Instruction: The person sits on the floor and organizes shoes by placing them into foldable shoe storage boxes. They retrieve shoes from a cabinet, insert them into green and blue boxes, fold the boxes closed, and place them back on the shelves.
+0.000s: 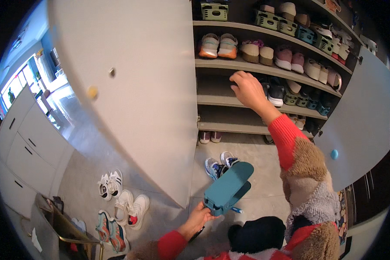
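My left hand (198, 217) grips the lower end of a teal plastic shoe organizer (229, 185), which is tilted above the floor. Past it, a pair of blue and grey sneakers (216, 167) stands on the floor. My right hand (247, 87) is raised in front of a shelf (214, 84) of the shoe cabinet, with bent fingers and nothing seen in it. Black shoes with white soles (275, 91) stand just to its right, partly behind my wrist. One shelf up are grey and orange sneakers (227, 45) and several other pairs.
A large cabinet door (143, 81) stands open on the left, another door (360, 120) on the right. Several pairs of shoes (130, 208) lie on the floor at lower left, near a brass-framed stand (81, 241). Green shoe organizers (214, 13) sit on the upper shelf. Beyond is a white drawer cabinet (29, 152).
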Demonstrator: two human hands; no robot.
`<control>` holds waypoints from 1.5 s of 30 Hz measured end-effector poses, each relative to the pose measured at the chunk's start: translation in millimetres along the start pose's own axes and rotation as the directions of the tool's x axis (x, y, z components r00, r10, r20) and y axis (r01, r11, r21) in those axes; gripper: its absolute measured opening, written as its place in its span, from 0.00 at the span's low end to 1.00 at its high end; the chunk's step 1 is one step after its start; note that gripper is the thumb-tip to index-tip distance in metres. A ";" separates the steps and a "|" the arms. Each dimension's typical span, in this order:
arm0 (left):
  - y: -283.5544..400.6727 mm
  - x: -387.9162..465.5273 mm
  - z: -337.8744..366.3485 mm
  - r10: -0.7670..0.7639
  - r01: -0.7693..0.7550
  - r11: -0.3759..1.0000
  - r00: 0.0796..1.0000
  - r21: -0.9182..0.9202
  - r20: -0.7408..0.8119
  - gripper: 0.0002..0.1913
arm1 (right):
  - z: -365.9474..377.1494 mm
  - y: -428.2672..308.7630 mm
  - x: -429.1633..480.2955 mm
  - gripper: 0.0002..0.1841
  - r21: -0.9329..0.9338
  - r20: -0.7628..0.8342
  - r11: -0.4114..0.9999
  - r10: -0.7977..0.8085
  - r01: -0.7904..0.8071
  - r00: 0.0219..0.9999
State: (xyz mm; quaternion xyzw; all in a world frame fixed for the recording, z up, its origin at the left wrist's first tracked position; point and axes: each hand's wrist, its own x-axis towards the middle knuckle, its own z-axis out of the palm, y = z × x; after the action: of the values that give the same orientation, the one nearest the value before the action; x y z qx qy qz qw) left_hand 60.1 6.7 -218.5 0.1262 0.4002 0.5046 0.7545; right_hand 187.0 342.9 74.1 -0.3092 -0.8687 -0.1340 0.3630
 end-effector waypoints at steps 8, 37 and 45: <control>4.7 -4.2 -5.1 -0.056 0.057 0.998 0.997 0.010 -0.058 0.28 | 72.8 24.1 105.7 0.21 0.005 0.001 0.986 0.166 -0.166 0.986; 10.4 5.8 -24.7 0.054 -0.052 0.999 0.963 0.013 -0.264 0.31 | 51.0 165.1 185.6 0.33 -0.013 0.199 0.891 0.447 -0.454 0.872; -12.7 15.5 -60.8 0.098 -0.097 0.995 0.979 0.017 -0.180 0.31 | 61.0 102.8 178.4 0.29 -0.450 -0.085 0.882 0.111 -0.138 0.990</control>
State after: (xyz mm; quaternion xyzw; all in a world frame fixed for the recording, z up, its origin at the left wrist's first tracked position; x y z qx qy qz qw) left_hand 26.6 1.2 -272.9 0.1025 0.4622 0.5488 0.6890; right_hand 121.5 528.8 159.6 -0.4367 -0.7810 -0.3186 0.3127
